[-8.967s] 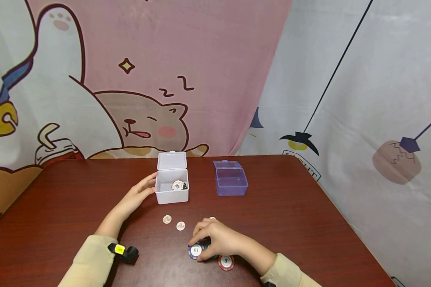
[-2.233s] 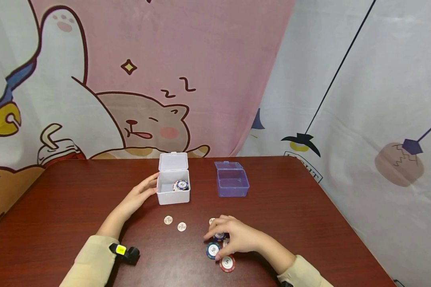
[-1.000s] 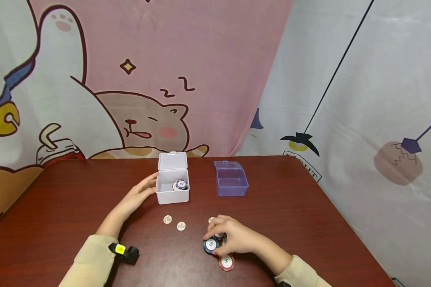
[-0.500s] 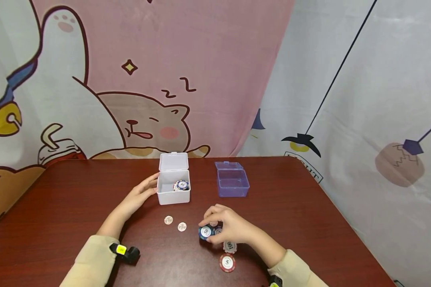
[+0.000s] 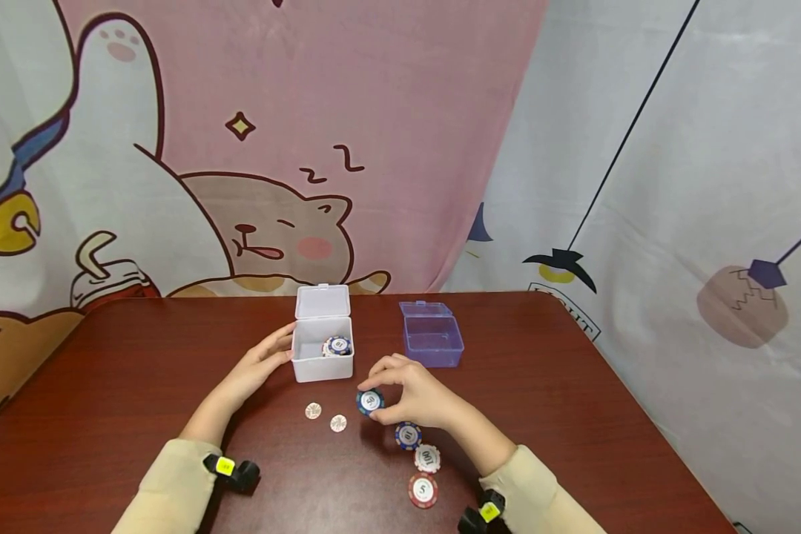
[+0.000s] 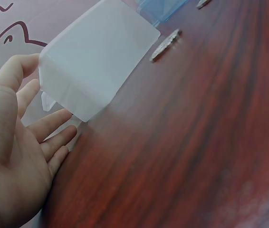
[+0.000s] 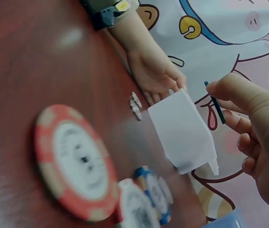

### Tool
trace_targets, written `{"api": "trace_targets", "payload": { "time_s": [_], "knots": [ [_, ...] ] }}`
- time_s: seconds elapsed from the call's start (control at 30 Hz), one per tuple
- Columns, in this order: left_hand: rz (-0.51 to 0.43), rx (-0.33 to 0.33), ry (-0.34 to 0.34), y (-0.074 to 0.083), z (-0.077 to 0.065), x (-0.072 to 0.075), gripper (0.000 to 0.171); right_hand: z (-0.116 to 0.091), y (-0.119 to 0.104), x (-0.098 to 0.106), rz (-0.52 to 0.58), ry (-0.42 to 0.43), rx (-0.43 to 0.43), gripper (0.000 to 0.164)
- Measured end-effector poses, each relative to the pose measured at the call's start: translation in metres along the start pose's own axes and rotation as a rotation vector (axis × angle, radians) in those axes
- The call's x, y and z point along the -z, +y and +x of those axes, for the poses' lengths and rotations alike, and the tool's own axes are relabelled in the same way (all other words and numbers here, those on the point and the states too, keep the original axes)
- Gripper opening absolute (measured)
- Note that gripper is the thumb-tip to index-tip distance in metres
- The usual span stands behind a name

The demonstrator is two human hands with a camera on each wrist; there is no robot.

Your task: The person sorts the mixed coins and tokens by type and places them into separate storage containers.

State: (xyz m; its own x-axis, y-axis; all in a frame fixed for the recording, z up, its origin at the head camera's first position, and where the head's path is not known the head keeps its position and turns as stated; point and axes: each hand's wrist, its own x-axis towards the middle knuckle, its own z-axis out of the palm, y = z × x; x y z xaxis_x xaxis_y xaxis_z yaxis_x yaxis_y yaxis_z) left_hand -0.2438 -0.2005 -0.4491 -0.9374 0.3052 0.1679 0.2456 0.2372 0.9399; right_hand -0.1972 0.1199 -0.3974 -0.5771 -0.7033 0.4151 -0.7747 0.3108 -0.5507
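Beneath my right hand point(image 5: 412, 393) spreads a dark reddish-brown tabletop with wood grain point(image 5: 574, 430). Just left of my grip lie two small, round, pale-gold patterned discs, one point(image 5: 313, 410) farther out than the other point(image 5: 337, 423). Beyond my grip and slightly right stands a translucent purple plastic box point(image 5: 434, 358), its lid tipped back. Farther beyond hangs a pink-and-white printed cloth point(image 5: 414, 133): up and left of my grip, a drawn sleeping beige cat point(image 5: 280, 230); well to the right, a brownish-pink round shape point(image 5: 734, 308).

Chips point(image 5: 337, 345), seemingly stacked, lie in the left box point(image 5: 322, 369)
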Motion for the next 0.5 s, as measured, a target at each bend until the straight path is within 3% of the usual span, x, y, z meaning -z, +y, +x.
{"api": "trace_targets", "payload": {
  "time_s": [0.5],
  "knots": [
    [-0.002,0.01,-0.003,0.0,0.0,0.0,0.055,0.036,0.005,0.006,-0.031,0.061,-0.048,0.036]
  ]
}}
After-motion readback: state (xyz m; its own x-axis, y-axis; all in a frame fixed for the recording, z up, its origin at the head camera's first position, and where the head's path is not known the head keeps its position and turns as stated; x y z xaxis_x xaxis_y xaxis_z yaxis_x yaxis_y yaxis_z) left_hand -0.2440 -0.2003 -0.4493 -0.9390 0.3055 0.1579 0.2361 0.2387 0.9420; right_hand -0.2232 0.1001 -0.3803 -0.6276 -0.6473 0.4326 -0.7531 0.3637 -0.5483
